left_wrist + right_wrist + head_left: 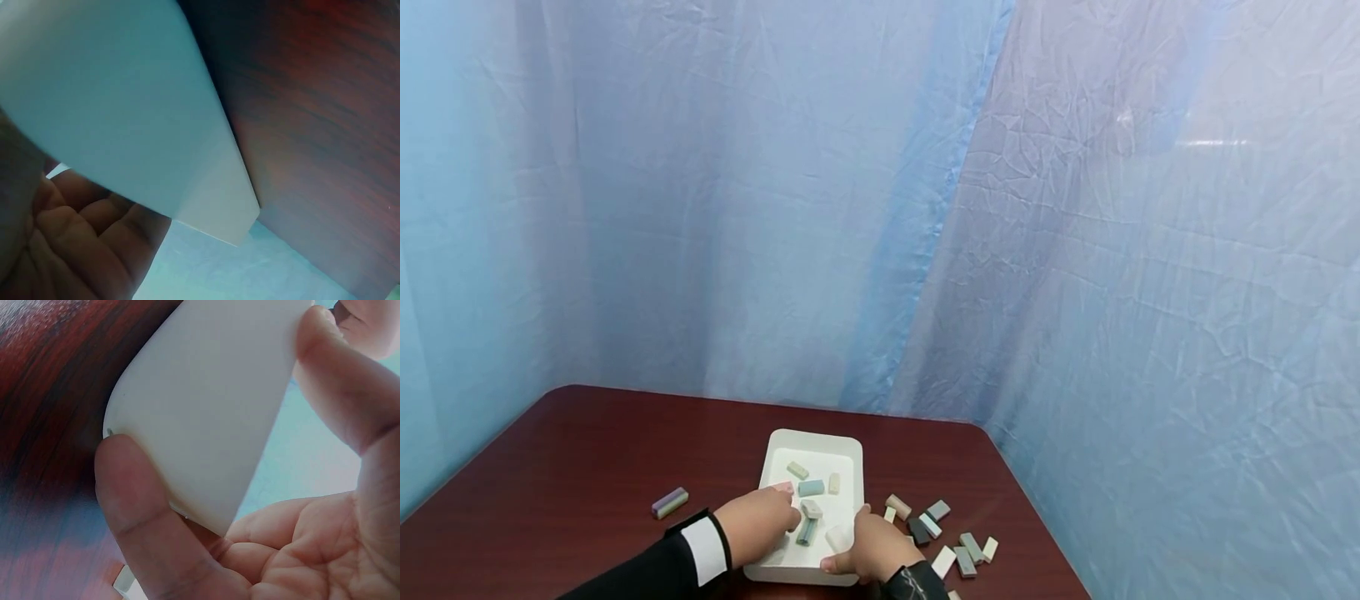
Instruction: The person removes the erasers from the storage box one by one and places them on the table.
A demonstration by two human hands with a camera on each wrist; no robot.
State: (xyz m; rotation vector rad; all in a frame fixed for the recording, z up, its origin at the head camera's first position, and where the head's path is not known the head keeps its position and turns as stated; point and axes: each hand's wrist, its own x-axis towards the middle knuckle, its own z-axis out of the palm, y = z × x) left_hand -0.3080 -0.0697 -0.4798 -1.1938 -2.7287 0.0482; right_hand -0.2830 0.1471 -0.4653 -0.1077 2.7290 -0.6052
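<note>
black sleeves [632, 579] are coming in at the bottom edge, a white band [706, 550] is circling the left one. right hand [882, 546] is gripping the near right corner of the white tray [799, 575], thumb lying on the rim, another finger pressing the outside wall in the right wrist view. left hand [758, 525] is reaching over the tray's left rim, fingers bending inward; cannot tell if they are pinching anything, tray wall is blocking the left wrist view.

tray is sitting on the dark red table [602, 467], small pieces are lying inside. going outward: white piece [838, 538] is lying beside the right thumb, blue-green piece [807, 532] is lying between the hands, pale piece [811, 508] is touching its far end. pink piece [785, 487] is showing just beside the left hand, light blue piece [811, 487] and beige piece [834, 483] are lying farther in, pale green piece [797, 470] is lying farthest.

loose gray, white and cream blocks [966, 562] are scattering right of the tray. purple-and-green piece [670, 502] is lying apart, left side. blue curtain [775, 208] is hanging behind the table.
</note>
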